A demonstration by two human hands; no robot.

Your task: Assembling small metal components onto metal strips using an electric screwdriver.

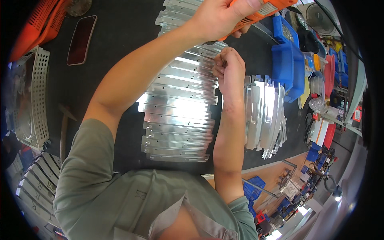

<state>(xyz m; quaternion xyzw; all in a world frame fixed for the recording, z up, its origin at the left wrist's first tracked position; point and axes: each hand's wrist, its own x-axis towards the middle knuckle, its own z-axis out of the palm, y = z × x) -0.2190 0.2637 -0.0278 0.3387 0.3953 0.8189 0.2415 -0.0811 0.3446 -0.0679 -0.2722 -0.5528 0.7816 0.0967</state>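
My left hand [216, 20] is wrapped around an orange handheld power tool [260, 14], which the top edge partly cuts off. The tool's dark lower end sits above the right ends of a long row of thin silvery metal strips [176, 107] with holes and slots. At those same ends, just below the tool, my right hand [231, 64] is closed with fingers bent together. Whatever is between its fingers is hidden. Beside my right forearm stands a stack of similar metal strips [258, 116] laid lengthwise.
On the dark table [108, 52] lie a phone [82, 40] and a hammer [65, 124]. Orange baskets [44, 24] and a white perforated basket [39, 96] line the left. Blue bins [289, 68] holding small parts stand at the right. A blue crate [254, 188] is beyond the near edge.
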